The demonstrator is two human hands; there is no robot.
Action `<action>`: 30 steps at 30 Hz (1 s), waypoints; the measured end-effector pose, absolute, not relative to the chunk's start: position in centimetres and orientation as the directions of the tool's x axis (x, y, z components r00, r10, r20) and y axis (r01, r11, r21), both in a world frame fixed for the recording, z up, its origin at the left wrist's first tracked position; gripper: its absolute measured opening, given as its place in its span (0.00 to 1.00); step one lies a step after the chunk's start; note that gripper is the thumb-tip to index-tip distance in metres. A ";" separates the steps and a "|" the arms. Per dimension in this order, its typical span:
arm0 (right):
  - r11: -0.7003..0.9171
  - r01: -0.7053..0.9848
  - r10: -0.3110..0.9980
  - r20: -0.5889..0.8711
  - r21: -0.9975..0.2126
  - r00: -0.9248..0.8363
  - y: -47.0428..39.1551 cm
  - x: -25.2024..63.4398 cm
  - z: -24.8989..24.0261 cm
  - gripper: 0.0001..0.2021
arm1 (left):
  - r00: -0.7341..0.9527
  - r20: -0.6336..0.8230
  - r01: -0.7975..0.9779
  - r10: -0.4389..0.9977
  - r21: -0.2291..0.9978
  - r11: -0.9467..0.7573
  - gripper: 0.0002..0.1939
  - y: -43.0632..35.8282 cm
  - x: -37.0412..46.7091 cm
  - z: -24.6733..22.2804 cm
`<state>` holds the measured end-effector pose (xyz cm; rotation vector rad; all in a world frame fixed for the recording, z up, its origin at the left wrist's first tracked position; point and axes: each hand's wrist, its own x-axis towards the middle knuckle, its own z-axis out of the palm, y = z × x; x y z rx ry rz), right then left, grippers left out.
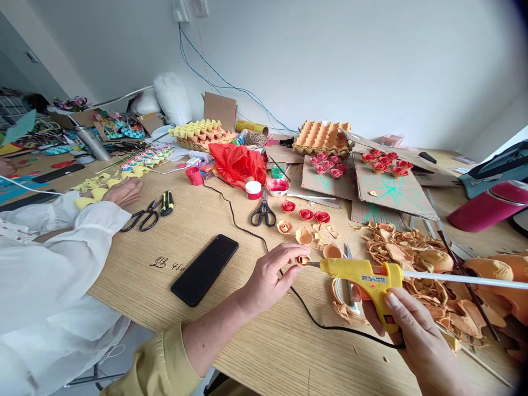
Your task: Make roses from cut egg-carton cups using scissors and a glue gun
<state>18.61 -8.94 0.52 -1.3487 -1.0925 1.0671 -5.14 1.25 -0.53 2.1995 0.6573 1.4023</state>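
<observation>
Pinched in the fingertips of my left hand [270, 278] is a small orange egg-carton flower [303, 260]. My right hand [416, 324] is wrapped round the handle of a yellow glue gun [367, 275], whose nozzle points left and meets the flower's edge, touching or very near it. A long white glue stick [462, 279] sticks out of the gun's back. Just beyond my left hand lie an orange petal cup [304, 236], an unpainted flower [284, 226] and several red flowers [306, 214]. Beneath the gun, a roll of tape [342, 294] is partly hidden.
Orange carton scraps [396, 247] heap up at the right, near a pink bottle [490, 206]. Black scissors [263, 213], a phone [205, 269] and the gun's black cord [243, 228] lie on the table. At left, a co-worker's hand [124, 192] rests by yellow carton pieces.
</observation>
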 end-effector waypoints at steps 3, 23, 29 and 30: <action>0.007 0.088 0.981 0.024 -0.996 0.193 -8.8 18.8 0.4 0.21 | 0.364 0.699 0.177 0.616 0.597 -0.782 0.16 1.2 -5.1 -0.5; -0.081 -0.262 0.980 -0.125 -0.962 0.157 -7.4 19.3 -0.9 0.14 | 0.206 0.591 0.295 0.780 0.723 -0.625 0.16 1.3 -4.9 -0.2; -0.173 -0.148 0.925 -0.212 -0.974 0.315 -6.9 21.1 -3.1 0.28 | 0.204 0.528 0.325 0.824 0.758 -0.566 0.14 1.4 -4.8 -0.3; -0.178 -0.116 0.928 -0.206 -0.977 0.310 -6.9 21.2 -3.1 0.28 | 0.208 0.520 0.330 0.828 0.760 -0.560 0.14 1.4 -4.8 -0.4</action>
